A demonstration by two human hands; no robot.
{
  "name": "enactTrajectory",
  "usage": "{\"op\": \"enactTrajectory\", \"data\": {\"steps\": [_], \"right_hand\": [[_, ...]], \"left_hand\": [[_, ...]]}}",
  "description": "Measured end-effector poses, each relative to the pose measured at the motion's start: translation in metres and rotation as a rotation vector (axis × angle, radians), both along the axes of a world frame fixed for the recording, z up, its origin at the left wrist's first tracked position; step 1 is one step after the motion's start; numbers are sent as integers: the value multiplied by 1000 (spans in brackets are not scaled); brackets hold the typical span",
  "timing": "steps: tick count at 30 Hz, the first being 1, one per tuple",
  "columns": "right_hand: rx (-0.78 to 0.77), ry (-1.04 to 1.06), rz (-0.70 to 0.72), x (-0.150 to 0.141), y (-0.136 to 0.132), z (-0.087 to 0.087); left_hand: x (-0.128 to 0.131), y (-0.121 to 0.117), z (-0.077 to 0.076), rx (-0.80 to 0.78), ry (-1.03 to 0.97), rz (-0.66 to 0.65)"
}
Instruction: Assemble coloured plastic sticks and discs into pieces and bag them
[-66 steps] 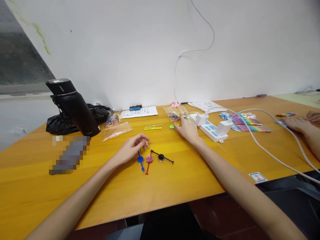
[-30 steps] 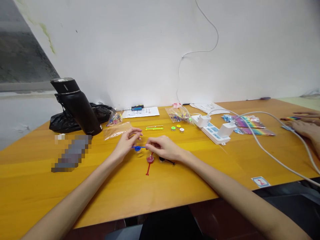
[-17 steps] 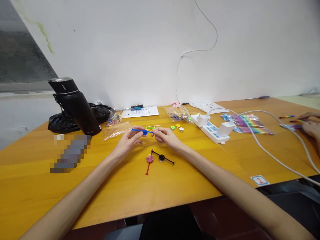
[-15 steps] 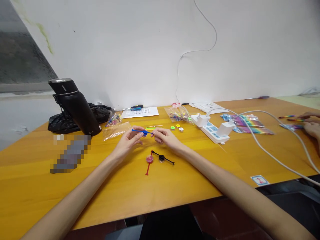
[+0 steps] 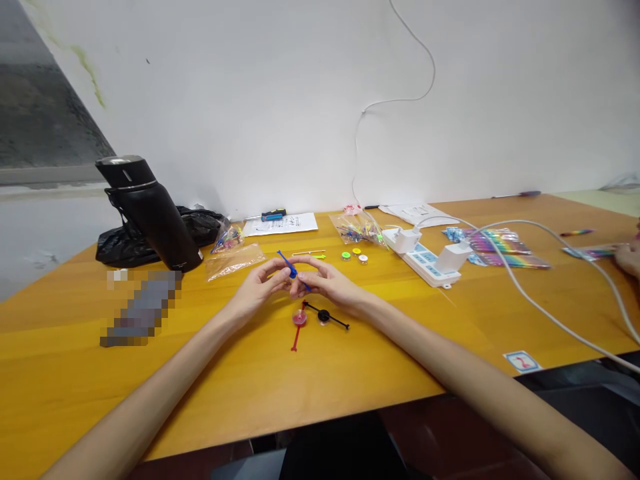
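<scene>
Between both hands is a blue plastic spinner arrow (image 5: 293, 272) with a round hub, tilted so one end points up and left. My left hand (image 5: 259, 283) pinches it near the hub. My right hand (image 5: 332, 283) has its fingers closed on the lower right part, which they partly hide. On the table just below lie a red spinner arrow (image 5: 299, 327) with a clear round base and a black spinner arrow (image 5: 325, 316). Beyond my fingers lie a yellow-green arrow (image 5: 316, 257) and several small discs, among them a green disc (image 5: 346, 256) and a white disc (image 5: 363, 259).
At left stand a black bottle (image 5: 153, 213) and a pixelated dark object (image 5: 145, 307). A white power strip (image 5: 425, 260) with cables lies at right, near rainbow-striped packs (image 5: 505, 248). A co-worker's hand (image 5: 629, 255) is at the far right. Bags of small parts (image 5: 357, 229) lie behind.
The blue arrow has turned from nearly level to a steep slant, and my hands have come closer together around it. The co-worker's hand has shifted right, leaving a rainbow-coloured piece on the table.
</scene>
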State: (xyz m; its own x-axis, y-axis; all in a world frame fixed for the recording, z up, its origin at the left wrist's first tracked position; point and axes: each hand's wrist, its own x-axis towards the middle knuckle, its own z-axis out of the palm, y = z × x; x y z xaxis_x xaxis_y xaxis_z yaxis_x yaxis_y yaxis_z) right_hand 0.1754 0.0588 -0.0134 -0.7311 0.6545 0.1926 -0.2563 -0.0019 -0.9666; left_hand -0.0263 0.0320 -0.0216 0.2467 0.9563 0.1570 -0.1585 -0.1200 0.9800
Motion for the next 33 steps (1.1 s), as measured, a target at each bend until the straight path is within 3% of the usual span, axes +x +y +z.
{"op": "enactTrajectory", "data": {"steps": [5,10,14,24,33], "right_hand": [[-52,-7,43,1,2,-4],[-105,21,78,1,-2,-1],[-134,50,72,-1,-6,0],[-128,46,2,-8,-2,-7],[-163,34,159,-2,-3,1]], "left_hand": [[3,0,-4,-9,10,-103],[4,-7,2,32,59,-127],[6,-10,6,73,90,-122],[9,-5,-2,118,156,-74],[10,-15,6,80,157,-178]]}}
